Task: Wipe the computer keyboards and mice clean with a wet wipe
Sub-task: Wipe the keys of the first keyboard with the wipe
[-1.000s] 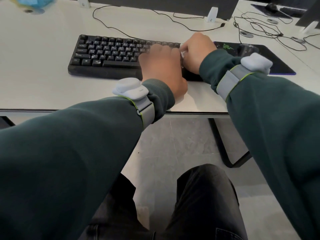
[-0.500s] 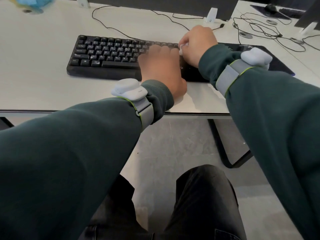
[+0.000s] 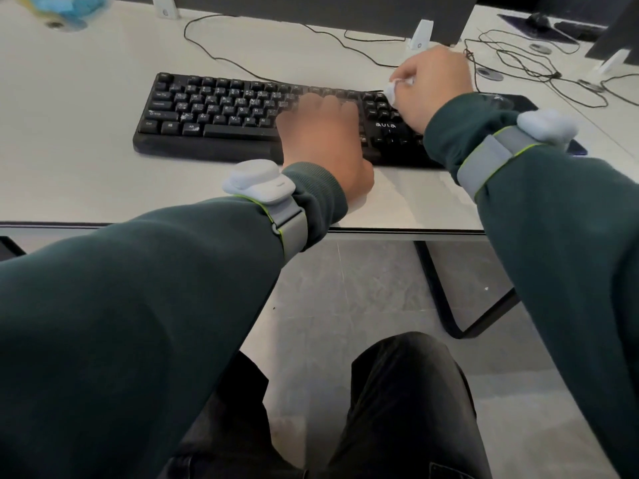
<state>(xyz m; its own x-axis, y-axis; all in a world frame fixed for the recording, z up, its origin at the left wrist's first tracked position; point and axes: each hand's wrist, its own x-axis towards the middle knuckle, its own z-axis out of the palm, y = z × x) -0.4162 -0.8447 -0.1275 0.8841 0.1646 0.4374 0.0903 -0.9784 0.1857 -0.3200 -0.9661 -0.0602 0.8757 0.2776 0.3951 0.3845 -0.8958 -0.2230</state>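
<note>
A black keyboard (image 3: 214,112) lies on the white desk (image 3: 76,140). My left hand (image 3: 321,140) rests flat on the keys right of its middle, fingers spread over them. My right hand (image 3: 434,86) grips a bunched white wet wipe (image 3: 392,88) at the keyboard's far right corner, fingers curled round it. A black mouse pad (image 3: 515,102) lies right of the keyboard, largely hidden by my right arm. The mouse on it is barely visible behind my sleeve.
A monitor (image 3: 325,12) on white feet stands behind the keyboard, with black cables (image 3: 539,70) trailing over the desk to the right. A second mouse (image 3: 537,18) and pad sit at the far right. A blue-and-yellow object (image 3: 65,5) is at the far left.
My right hand with the wipe has moved up and to the right, from the keys beside my left hand to the keyboard's far right corner. My left hand has stayed in place.
</note>
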